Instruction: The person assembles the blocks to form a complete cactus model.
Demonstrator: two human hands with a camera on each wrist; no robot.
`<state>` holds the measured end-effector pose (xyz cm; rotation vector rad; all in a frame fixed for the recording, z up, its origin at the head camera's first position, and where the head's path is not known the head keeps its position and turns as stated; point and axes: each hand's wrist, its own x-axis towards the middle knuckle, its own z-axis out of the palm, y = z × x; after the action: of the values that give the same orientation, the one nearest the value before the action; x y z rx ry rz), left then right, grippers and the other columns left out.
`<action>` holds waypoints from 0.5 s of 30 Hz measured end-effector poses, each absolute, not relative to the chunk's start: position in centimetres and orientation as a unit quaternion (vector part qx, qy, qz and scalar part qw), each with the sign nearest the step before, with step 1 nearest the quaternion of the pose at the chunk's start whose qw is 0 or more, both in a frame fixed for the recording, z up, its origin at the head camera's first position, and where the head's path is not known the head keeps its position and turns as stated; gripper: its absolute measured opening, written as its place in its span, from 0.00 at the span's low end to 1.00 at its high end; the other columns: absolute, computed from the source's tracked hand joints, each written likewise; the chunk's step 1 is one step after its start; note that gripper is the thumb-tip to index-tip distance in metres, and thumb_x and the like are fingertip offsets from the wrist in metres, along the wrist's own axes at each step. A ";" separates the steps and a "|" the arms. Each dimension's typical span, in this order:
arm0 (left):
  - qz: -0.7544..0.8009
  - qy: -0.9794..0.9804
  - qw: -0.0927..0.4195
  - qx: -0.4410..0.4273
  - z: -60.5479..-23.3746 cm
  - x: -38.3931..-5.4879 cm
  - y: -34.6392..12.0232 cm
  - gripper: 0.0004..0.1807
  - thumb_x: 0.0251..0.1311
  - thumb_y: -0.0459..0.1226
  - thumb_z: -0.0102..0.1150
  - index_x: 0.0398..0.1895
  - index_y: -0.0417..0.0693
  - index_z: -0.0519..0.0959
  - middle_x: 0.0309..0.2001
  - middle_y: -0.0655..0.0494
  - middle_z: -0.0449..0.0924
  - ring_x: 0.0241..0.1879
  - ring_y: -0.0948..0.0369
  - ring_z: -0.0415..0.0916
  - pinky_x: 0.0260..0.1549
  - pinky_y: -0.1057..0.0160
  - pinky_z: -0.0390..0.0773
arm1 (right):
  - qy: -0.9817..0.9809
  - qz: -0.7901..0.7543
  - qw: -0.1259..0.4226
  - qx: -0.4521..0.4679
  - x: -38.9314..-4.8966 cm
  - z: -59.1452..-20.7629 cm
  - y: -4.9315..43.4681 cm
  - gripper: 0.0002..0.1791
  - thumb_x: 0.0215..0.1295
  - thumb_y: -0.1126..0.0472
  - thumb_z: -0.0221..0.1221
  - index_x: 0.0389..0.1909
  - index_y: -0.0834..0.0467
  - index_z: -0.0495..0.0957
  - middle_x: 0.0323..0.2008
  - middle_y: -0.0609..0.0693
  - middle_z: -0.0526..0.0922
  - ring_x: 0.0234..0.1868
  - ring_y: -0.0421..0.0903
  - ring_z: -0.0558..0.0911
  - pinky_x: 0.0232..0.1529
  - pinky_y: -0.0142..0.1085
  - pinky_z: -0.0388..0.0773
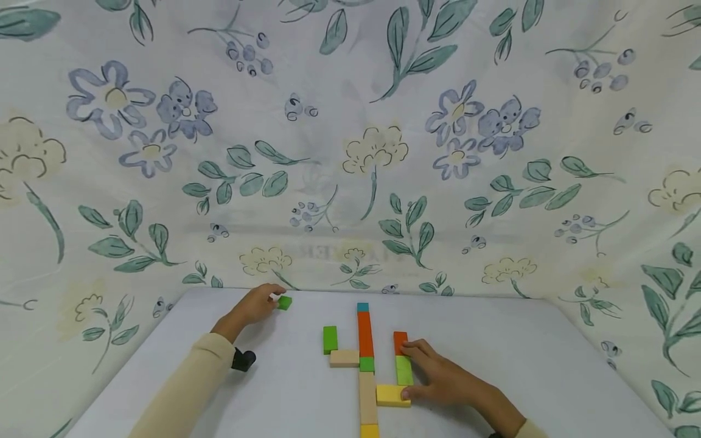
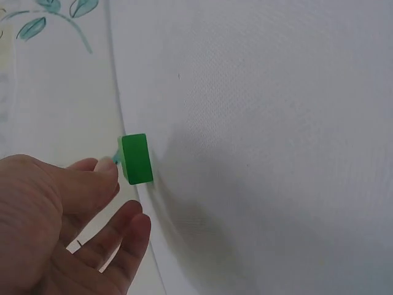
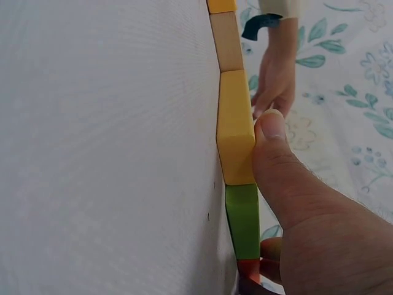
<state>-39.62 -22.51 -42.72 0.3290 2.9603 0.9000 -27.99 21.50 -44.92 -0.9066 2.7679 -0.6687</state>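
My left hand pinches a small green block between thumb and forefinger at the table's far left. In the left wrist view the other fingers curve loosely below it, and a bit of teal shows behind the thumb tip. On the right, my right hand rests along a short row of blocks. Its thumb touches the yellow block, and a fingertip touches the red-orange block. Between these two lies a light green block. In the right wrist view the remaining fingers are largely hidden.
A central column has a blue block, a long red-orange block, a green block, a long wooden block and a yellow block. Left of it lie a wooden block and a green block. Floral cloth hangs behind.
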 end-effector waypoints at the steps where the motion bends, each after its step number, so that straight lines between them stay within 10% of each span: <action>1: 0.290 0.951 0.016 0.105 -42.7 -39.6 -22.5 0.21 0.66 0.26 0.53 0.63 0.39 0.75 0.64 0.40 0.74 0.60 0.42 0.75 0.58 0.44 0.76 | 0.923 -0.222 0.076 -0.303 -28.0 -44.9 21.5 0.50 0.56 0.28 0.61 0.72 0.57 0.64 0.68 0.51 0.65 0.70 0.55 0.70 0.65 0.52 0.73; 15: 0.282 0.955 0.024 0.092 -43.1 -40.0 -22.2 0.23 0.66 0.27 0.56 0.64 0.42 0.74 0.64 0.41 0.73 0.60 0.43 0.74 0.60 0.43 0.74 | 0.923 -0.232 0.087 -0.296 -27.8 -44.6 21.2 0.50 0.57 0.30 0.62 0.72 0.58 0.64 0.68 0.53 0.65 0.71 0.57 0.68 0.66 0.54 0.71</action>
<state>-39.95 -22.24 -43.11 0.2836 2.9534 0.8735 -27.84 21.20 -44.55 -0.8804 2.7486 -0.6922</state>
